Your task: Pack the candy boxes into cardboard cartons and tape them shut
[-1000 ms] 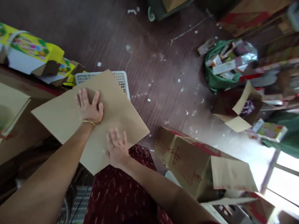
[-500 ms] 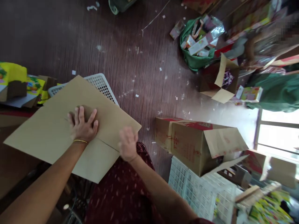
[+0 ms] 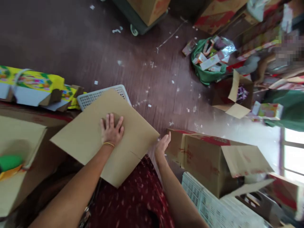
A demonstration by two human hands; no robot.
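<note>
A flat brown cardboard sheet [image 3: 95, 142] lies in front of me, tilted across the view, with a short slit near its lower right side. My left hand [image 3: 112, 130] is spread flat on the middle of it, a thin yellow band on the wrist. At the sheet's right corner, my right hand [image 3: 162, 143] is raised with its fingers extended, close to the edge; whether it touches the cardboard I cannot tell. Under the sheet's far end a white plastic basket [image 3: 91, 98] shows its rim and part of its grid.
Yellow printed packages [image 3: 35, 81] stand at left above a cardboard box with a green roll [image 3: 10, 163]. An open carton [image 3: 201, 158] and white crates [image 3: 206, 202] are at right. A green sack of small boxes [image 3: 207, 61] and a wheeled trolley [image 3: 142, 28] stand farther off.
My right hand has moved from over the sheet to beyond its right corner. My left hand stays flat on the cardboard. The whole view has shifted left.
</note>
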